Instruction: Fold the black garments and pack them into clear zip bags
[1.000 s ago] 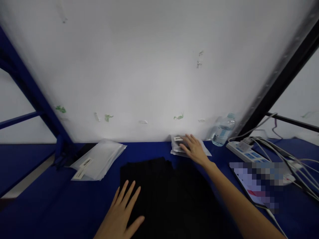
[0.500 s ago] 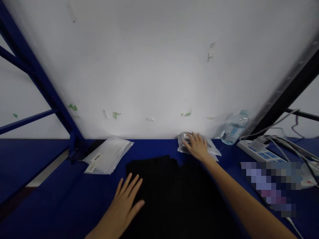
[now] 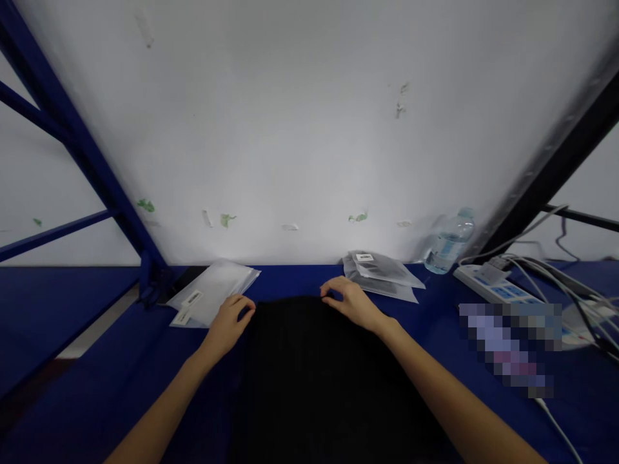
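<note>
At far left, a stack of clear bags (image 3: 213, 293) with small white labels, unreadable, lies on the blue table (image 3: 72, 361). The left hand (image 3: 227, 324) pinches the far left corner of a black garment (image 3: 309, 374) lying at centre near. The right hand (image 3: 352, 303) pinches its far right corner, arm outstretched. Farther right lie labelled packets (image 3: 382, 270), print illegible, and a water bottle (image 3: 447, 241).

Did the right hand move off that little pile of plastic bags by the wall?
Yes. The right hand left the stack of clear plastic packets by the wall and came back toward the person, to the far edge of the black folded cloth.
</note>
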A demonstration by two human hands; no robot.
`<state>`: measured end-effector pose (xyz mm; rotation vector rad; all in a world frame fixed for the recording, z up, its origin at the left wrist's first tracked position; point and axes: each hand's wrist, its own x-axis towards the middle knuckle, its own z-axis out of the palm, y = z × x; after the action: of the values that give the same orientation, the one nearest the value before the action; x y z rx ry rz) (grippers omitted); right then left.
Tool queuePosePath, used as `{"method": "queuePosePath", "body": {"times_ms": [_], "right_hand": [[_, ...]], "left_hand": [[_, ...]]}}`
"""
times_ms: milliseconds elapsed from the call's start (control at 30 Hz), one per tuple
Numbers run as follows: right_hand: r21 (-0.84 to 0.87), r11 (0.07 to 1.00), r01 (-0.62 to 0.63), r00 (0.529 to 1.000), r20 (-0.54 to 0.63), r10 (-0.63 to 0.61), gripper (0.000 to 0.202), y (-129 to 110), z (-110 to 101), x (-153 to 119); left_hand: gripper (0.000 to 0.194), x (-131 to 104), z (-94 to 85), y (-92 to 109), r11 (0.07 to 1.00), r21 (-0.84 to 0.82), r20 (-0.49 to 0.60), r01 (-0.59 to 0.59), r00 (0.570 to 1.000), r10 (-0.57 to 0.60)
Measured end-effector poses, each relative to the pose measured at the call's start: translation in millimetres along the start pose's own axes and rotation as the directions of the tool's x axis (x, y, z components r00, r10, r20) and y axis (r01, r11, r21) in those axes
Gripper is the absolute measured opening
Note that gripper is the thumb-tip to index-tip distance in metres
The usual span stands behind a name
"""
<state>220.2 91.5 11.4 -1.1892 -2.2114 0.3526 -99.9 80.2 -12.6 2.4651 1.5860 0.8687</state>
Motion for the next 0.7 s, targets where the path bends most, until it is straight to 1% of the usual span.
{"method": "queuePosePath", "body": {"times_ms": [67,100,133,200,267,300,333,367,400,433,467,533,600,633,700], "right_hand": [[0.030,0.999,0.038,0.999,-0.015,-0.038,0.012,-7,-4,-17],[0.033,0.998,0.049,0.999,-0.018,-0.048,0.012,-11,-4,-27],[0.026,0.998,0.049,0.999,-0.014,-0.049,0.013,-13,-4,-38],[0.000,0.999,0.037,0.999,0.016,-0.037,0.012,-16,-1,-59],[-0.016,1.000,0.019,0.999,0.033,-0.019,0.013,-14,1,-75],[-0.021,1.000,-0.001,1.000,0.013,0.001,0.015,-11,1,-80],[-0.033,0.999,-0.036,0.999,-0.035,0.035,0.018,-6,-1,-82],[-0.056,0.995,-0.089,0.991,-0.105,0.082,0.020,-1,-3,-83],[-0.088,0.984,-0.154,0.974,-0.183,0.136,0.022,6,-5,-81],[-0.123,0.967,-0.224,0.950,-0.250,0.188,0.023,13,-8,-78],[-0.146,0.947,-0.285,0.927,-0.292,0.235,0.022,20,-11,-74],[-0.146,0.923,-0.356,0.907,-0.291,0.304,0.018,32,-15,-66],[-0.095,0.924,-0.370,0.906,-0.256,0.337,0.012,38,-17,-61],[-0.073,0.927,-0.369,0.906,-0.252,0.341,0.011,38,-18,-62],[-0.022,0.937,-0.349,0.899,-0.288,0.329,0.014,33,-22,-69]], "left_hand": [[0.014,-14,-5.6,6,0.998,-0.040,-0.024,-0.043,0.999,0.042],[0.013,-22,-8.0,9,0.995,-0.059,-0.021,-0.079,0.997,0.077],[0.012,-31,-9.9,12,0.990,-0.074,0.004,-0.120,0.993,0.121],[0.009,-50,-11.6,17,0.977,-0.093,0.114,-0.190,0.973,0.200],[0.006,-65,-10.9,21,0.973,-0.089,0.234,-0.213,0.945,0.228],[0.009,-70,-10.2,23,0.976,-0.079,0.265,-0.205,0.939,0.219],[0.017,-73,-9.5,25,0.980,-0.063,0.277,-0.191,0.940,0.201],[0.028,-75,-8.9,27,0.983,-0.044,0.277,-0.177,0.944,0.182],[0.038,-74,-8.3,29,0.985,-0.025,0.280,-0.171,0.945,0.171],[0.044,-73,-7.7,30,0.984,-0.008,0.293,-0.177,0.941,0.171],[0.047,-71,-7.0,32,0.981,0.003,0.317,-0.194,0.931,0.183],[0.048,-67,-5.2,32,0.971,0.003,0.374,-0.240,0.901,0.222],[0.048,-63,-3.3,29,0.965,-0.006,0.401,-0.262,0.883,0.242],[0.048,-62,-2.7,26,0.964,-0.006,0.404,-0.267,0.881,0.246],[0.049,-62,-3.2,21,0.959,0.013,0.382,-0.283,0.888,0.257]]}}
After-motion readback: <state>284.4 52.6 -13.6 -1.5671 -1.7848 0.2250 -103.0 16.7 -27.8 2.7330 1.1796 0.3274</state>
